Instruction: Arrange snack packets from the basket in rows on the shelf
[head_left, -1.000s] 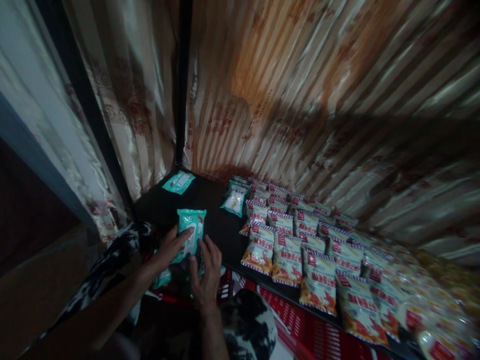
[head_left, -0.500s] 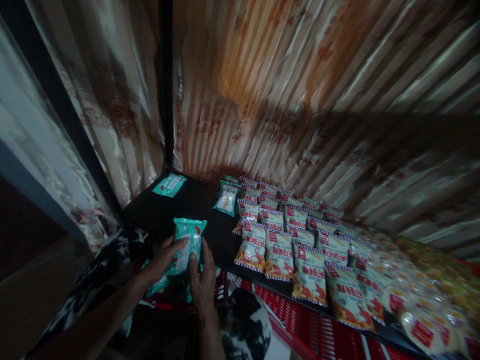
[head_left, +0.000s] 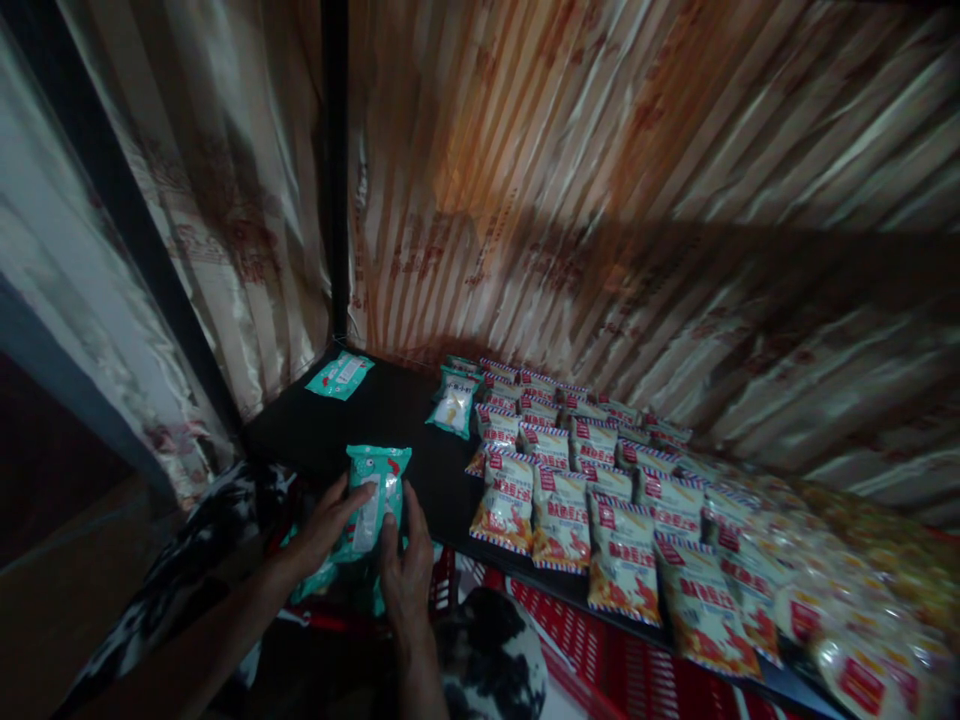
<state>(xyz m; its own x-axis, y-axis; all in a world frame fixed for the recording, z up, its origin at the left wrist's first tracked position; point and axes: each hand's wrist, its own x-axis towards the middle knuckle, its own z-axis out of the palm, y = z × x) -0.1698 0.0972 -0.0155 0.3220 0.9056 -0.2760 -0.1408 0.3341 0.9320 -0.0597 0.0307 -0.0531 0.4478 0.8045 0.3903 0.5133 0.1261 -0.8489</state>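
Note:
My left hand [head_left: 324, 528] and my right hand [head_left: 406, 572] both grip a teal snack packet [head_left: 373, 496], held upright at the front edge of a dark shelf [head_left: 390, 425]. The left fingers press its left side, the right fingers its lower right. More teal packets [head_left: 319, 577] lie under my hands. Another teal packet [head_left: 340, 375] lies flat in the far left corner of the shelf, and one [head_left: 452, 405] leans against the rows of snacks.
Rows of red, white and orange snack packets [head_left: 600, 500] cover the shelf from the middle to the right. A red plastic crate [head_left: 600, 650] sits below the front edge. Striped shiny curtain [head_left: 600, 200] hangs behind and to the left. A black post [head_left: 334, 170] stands in the corner.
The view has shifted a little. Both hands keep hold of the teal packet, which sits slightly lower in the picture than before.

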